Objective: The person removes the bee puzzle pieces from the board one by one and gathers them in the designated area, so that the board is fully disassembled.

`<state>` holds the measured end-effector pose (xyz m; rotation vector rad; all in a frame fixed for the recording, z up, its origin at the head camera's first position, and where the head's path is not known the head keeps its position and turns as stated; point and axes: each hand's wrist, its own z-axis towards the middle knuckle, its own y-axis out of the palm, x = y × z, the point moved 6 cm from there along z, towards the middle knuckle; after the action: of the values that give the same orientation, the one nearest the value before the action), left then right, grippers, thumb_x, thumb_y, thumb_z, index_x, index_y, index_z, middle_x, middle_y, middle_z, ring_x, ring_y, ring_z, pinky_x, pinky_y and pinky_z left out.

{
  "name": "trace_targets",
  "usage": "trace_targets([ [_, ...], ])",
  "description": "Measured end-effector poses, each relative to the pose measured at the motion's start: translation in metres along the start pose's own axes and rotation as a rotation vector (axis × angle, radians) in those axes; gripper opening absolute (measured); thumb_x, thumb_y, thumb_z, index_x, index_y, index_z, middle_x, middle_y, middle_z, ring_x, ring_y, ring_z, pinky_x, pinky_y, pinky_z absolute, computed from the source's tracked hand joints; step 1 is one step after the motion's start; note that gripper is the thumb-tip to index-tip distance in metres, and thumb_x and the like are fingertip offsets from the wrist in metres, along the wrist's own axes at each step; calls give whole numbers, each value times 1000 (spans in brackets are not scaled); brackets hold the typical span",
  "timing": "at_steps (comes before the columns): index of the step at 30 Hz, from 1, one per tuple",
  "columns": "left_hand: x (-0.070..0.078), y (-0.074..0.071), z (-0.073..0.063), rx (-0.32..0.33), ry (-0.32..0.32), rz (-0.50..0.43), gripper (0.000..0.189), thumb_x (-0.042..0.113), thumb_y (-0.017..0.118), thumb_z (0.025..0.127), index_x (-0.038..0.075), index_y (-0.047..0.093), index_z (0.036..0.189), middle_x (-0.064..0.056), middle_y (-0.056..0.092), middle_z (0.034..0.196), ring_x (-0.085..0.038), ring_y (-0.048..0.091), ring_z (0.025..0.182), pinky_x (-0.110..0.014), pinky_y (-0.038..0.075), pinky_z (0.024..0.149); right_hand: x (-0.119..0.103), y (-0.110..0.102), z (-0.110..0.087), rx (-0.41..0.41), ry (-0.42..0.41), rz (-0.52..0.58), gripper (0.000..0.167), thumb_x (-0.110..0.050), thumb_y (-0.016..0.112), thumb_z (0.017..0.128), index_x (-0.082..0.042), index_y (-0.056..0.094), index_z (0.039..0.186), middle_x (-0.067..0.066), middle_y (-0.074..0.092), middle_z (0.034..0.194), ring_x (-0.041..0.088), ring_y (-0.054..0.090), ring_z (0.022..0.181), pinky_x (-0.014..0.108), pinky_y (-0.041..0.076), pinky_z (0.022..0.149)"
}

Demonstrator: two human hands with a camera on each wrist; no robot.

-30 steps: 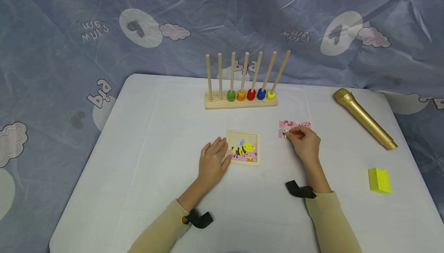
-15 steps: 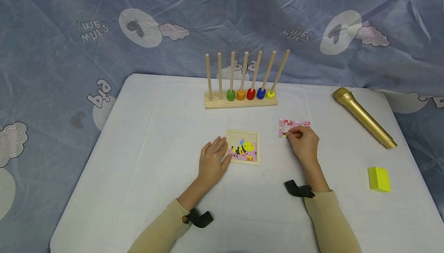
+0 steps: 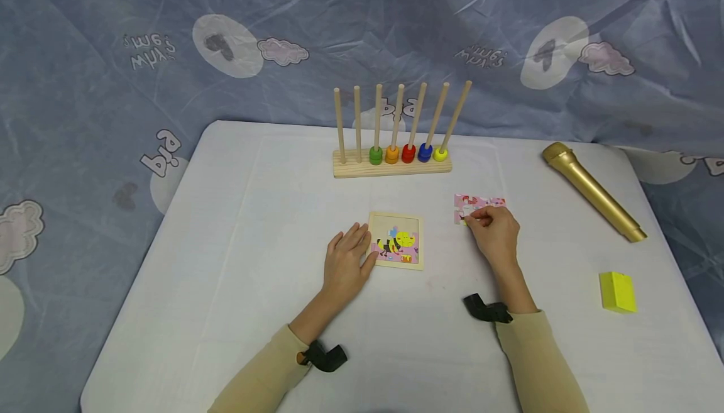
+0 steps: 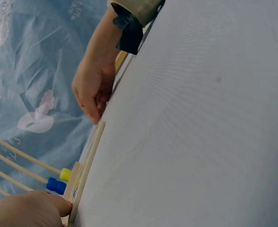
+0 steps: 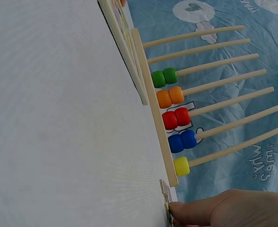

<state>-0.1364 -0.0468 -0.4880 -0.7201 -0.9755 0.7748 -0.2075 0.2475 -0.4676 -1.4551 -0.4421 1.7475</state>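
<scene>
My left hand (image 3: 346,265) lies at the left edge of a square wooden puzzle tray (image 3: 396,215), fingers extended, thumb over its lower left rim. Inside the tray, bee-picture pieces (image 3: 398,246) fill the lower part, and bare wood shows along the top. To the right, my right hand (image 3: 498,234) pinches a small puzzle piece (image 5: 164,189) between thumb and fingers, low at the table. Pink puzzle pieces (image 3: 481,200) lie there in a group, partly hidden beneath this hand. The left wrist view shows the left thumb (image 4: 58,204) against the tray's edge.
Behind the tray stands a wooden peg rack (image 3: 393,171) with upright pegs and coloured beads. A gold microphone (image 3: 596,193) lies at the far right, with a yellow block (image 3: 618,292) nearer. Everything is on a white-covered table (image 3: 254,212) against a printed blue-grey cloth (image 3: 362,23).
</scene>
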Motion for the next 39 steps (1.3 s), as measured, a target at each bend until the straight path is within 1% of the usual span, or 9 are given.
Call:
trace_targets([
  [4,0,0,0,4,3,-3,40,27,71,89,2,69,120,-8,61,136,-24,54,131,-51,38,107,-1,-2,0,3,7,5,10,-3,73,82,6,71,81,19,57,74,30,53,71,34,34,69],
  [8,1,0,0,6,9,-7,40,27,70,89,2,69,120,-8,62,135,-24,54,131,-50,38,106,-1,-4,0,23,22,21,14,-4,71,83,6,71,93,21,61,84,31,57,73,32,38,70],
  [12,0,0,0,4,9,-2,39,27,70,89,2,69,120,-8,62,135,-24,54,131,-50,39,106,-7,0,-3,10,9,60,19,-7,72,84,3,71,101,19,65,90,21,57,73,20,39,66],
  [15,0,0,0,-4,3,1,39,27,70,89,3,69,120,-7,61,135,-24,54,131,-50,39,107,-19,8,-9,-43,-23,108,20,-8,73,85,1,72,103,16,67,91,15,55,74,11,38,64],
  [17,0,0,0,-8,-1,3,39,27,70,90,3,69,120,-7,61,135,-23,54,131,-50,39,107,-31,16,-14,-90,-54,133,21,-9,74,85,0,71,103,15,66,92,15,56,75,9,38,63],
  [22,0,0,0,1,4,1,39,27,70,89,3,70,119,-8,62,135,-24,54,131,-50,39,107,-62,34,-29,-222,-160,150,24,-11,76,84,-1,71,105,12,65,92,20,57,74,16,41,63],
  [27,0,0,-1,-5,0,-1,39,27,70,89,2,69,120,-8,61,135,-24,54,131,-50,38,107,-86,53,-43,-346,-242,157,29,-12,78,81,-2,70,107,10,62,90,16,54,71,22,42,60],
  [30,-1,1,-1,-19,-4,3,40,28,69,90,3,69,121,-7,61,137,-23,53,132,-49,38,108,-94,60,-48,-387,-252,168,31,-11,80,79,-1,70,107,10,61,88,15,53,70,22,42,60],
  [39,-2,1,0,-28,-9,12,40,28,69,90,4,69,121,-6,60,137,-22,52,133,-50,38,108,-100,65,-52,-424,-217,140,32,-10,82,77,1,70,105,9,59,84,16,51,69,21,40,60],
])
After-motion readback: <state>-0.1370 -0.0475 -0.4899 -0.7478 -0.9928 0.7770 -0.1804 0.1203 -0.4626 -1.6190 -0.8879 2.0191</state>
